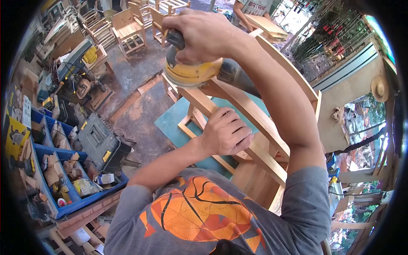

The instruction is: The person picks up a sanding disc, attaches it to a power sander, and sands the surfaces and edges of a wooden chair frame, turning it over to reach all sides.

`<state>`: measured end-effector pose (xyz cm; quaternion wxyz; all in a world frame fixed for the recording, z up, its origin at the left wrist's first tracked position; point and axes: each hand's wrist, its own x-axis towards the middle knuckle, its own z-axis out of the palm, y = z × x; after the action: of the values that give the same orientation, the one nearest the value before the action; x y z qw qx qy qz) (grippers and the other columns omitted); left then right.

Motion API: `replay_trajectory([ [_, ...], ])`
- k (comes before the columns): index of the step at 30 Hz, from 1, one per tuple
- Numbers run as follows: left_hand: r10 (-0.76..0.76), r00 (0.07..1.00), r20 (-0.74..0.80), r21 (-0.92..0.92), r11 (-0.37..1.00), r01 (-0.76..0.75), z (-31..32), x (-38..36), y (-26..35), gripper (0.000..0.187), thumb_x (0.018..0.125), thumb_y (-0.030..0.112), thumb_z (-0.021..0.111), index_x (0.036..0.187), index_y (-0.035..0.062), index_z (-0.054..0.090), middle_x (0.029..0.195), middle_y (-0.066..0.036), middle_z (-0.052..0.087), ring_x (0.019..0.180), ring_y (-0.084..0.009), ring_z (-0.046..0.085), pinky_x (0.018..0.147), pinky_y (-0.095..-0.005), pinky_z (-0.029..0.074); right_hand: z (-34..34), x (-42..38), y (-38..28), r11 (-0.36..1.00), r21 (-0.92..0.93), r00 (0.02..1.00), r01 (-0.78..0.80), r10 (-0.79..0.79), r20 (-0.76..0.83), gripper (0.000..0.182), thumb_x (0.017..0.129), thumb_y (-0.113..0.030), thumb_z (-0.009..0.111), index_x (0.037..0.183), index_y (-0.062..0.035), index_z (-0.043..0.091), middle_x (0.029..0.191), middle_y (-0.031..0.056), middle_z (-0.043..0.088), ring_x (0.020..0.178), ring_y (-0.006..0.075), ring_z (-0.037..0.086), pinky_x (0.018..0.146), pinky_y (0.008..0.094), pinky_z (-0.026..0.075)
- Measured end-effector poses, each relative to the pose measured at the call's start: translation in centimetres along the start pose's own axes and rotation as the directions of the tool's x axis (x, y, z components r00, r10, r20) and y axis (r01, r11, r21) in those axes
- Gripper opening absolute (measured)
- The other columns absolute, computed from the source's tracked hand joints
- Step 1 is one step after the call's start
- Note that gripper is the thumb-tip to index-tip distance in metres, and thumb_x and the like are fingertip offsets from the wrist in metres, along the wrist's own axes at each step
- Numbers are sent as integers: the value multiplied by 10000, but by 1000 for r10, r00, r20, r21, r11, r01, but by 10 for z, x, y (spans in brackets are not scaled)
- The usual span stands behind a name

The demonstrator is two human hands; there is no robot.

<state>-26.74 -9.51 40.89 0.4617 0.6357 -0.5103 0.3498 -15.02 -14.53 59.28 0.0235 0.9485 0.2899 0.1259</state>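
A yellow and black orbital sander [193,73] rests at the far end of a wooden rail, its pad hidden from above. My right hand [204,34] is wrapped over its top and black handle. A dark hose or dust tube [238,75] runs back from it under my right forearm. My left hand [228,131] is closed around the same wooden rail [265,160], nearer to me. This rail belongs to a pale wooden furniture frame with a second rail [250,111] alongside it. Below lies a green-blue board or tabletop [170,120].
At left stand a blue divided bin [55,148] of scraps and a grey tool case [100,138]. Wooden chairs [127,27] stand at the back left, near a saw machine [76,59]. Another person [251,9] handles wooden boards [265,26] at the back. A straw hat [379,88] hangs at right.
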Motion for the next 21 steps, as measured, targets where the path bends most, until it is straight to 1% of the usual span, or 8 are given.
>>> replay_trajectory([
  [7, -1, 996, -86, 14, 1000, 2, -29, -1, 1, 84, 803, 197, 729, 840, 122, 721, 862, -32, 697, 805, -228, 617, 828, -409, 490, -5, 4, 11, 1000, 13, 1000, -8, 8, 18, 679, 702, -302, 805, 1345, -193, 617, 1157, 136, 672, 1123, 345, 660, 912, 468, 558],
  [11, -200, 978, -59, 230, 951, 208, -98, -12, -29, 433, 824, 177, 735, 1222, 54, 617, 1177, -127, 659, 1088, -313, 602, 982, -459, 455, 7, 4, 11, 998, 36, 999, 42, -41, -17, 702, 700, -309, 805, 1363, -186, 612, 1199, 144, 687, 1129, 343, 672, 921, 466, 561],
  [13, -81, 937, -341, 373, 903, 213, -110, 11, -57, 577, 830, 207, 760, 1328, 4, 553, 1248, -173, 617, 1157, -341, 573, 1036, -470, 430, 7, 15, 17, 999, -3, 999, 39, -39, 4, 759, 705, -319, 810, 1416, -163, 594, 1258, 151, 713, 1151, 331, 689, 943, 462, 567],
  [15, -275, 891, -362, 225, 902, 370, -129, 24, -85, 686, 834, 252, 804, 1375, -42, 503, 1316, -194, 585, 1262, -336, 523, 1091, -468, 399, 5, 14, 14, 998, 14, 998, 56, -56, 18, 759, 703, -315, 806, 1418, -170, 595, 1255, 145, 714, 1162, 324, 684, 948, 455, 566],
  [16, -271, 891, -363, 228, 902, 367, -133, 29, -94, 686, 834, 252, 804, 1375, -42, 503, 1316, -194, 585, 1262, -336, 523, 1091, -468, 399, 3, 14, 13, 997, 26, 996, 76, -77, 34, 759, 701, -311, 802, 1420, -178, 596, 1252, 138, 714, 1174, 317, 679, 954, 449, 564],
  [18, -550, 823, -143, -38, 834, 551, -140, 40, -109, 812, 792, 306, 870, 1394, -61, 467, 1327, -207, 585, 1290, -303, 524, 1110, -435, 402, 3, 13, 5, 993, 23, 992, 113, -111, -58, 662, 684, -306, 820, 1314, -203, 645, 1165, 134, 716, 1116, 315, 682, 920, 450, 562],
  [19, -603, 796, 51, -30, 796, 605, -148, 51, -112, 862, 756, 353, 904, 1379, -68, 484, 1306, -200, 621, 1231, -256, 595, 1043, -385, 472, 5, 14, 2, 991, 29, 989, 134, -132, -63, 665, 684, -300, 821, 1318, -204, 644, 1161, 129, 720, 1113, 317, 684, 921, 450, 562],
  [21, -639, 754, 150, -65, 755, 653, -144, 59, -127, 812, 750, 356, 909, 1336, -59, 527, 1247, -175, 659, 1153, -235, 639, 986, -366, 505, 12, 18, 2, 983, 42, 976, 178, -172, -134, 650, 689, -279, 811, 1314, -208, 647, 1130, 122, 730, 1099, 317, 689, 915, 443, 564],
])
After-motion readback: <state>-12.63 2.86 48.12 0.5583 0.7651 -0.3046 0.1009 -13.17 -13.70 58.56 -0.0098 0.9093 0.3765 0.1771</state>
